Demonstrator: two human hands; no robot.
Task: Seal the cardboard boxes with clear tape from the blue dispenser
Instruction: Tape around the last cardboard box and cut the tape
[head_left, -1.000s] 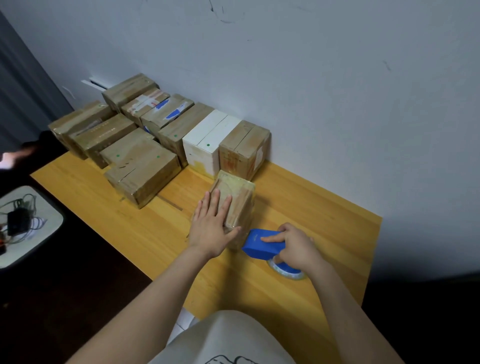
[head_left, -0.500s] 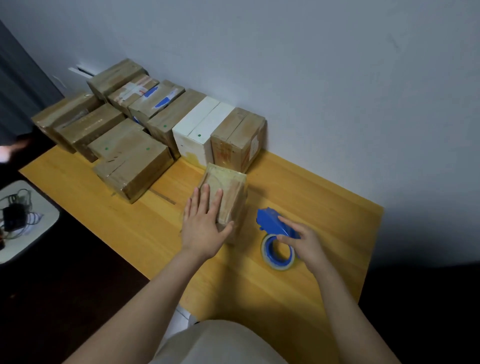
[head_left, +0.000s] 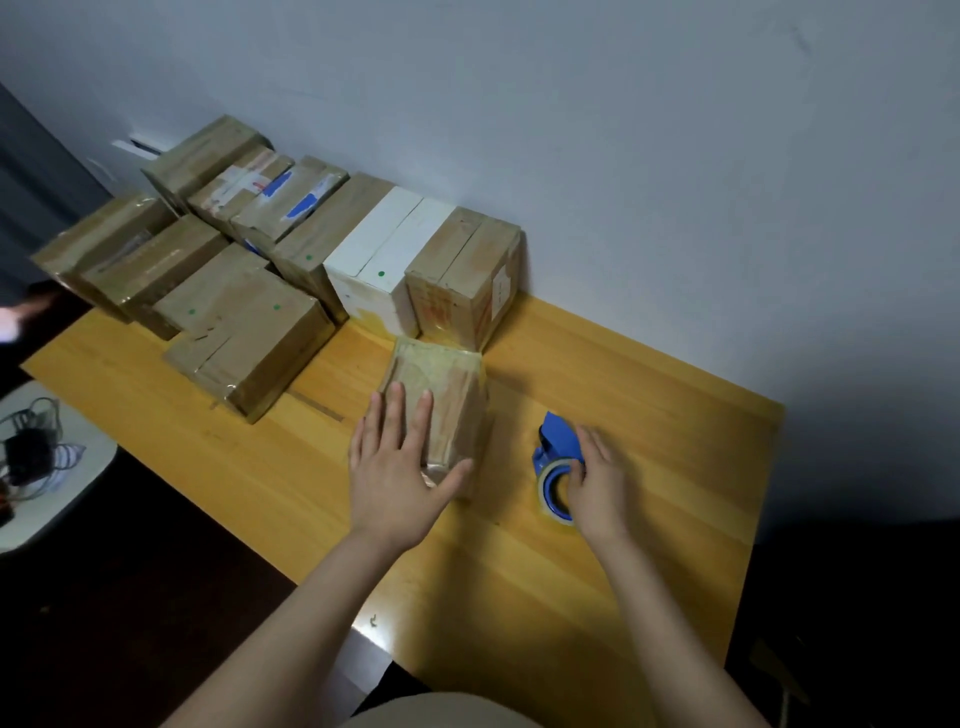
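Blue dispenser (head_left: 558, 442) touching right hand (head_left: 600, 486), just left of it.

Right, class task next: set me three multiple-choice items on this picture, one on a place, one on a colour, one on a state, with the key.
1. Where does the blue dispenser lie? A in a drawer; B on the table, right of the small box; C on the floor.
2. One box by the wall is not brown. Its colour? A red; B black; C white.
3. How is the left hand? A flat on the small box, fingers straight; B in a fist; C gripping scissors.
Key: 1 B, it lies on the wood at the right hand; 2 C, the white box stands among brown ones; 3 A, the palm covers the box's near end.
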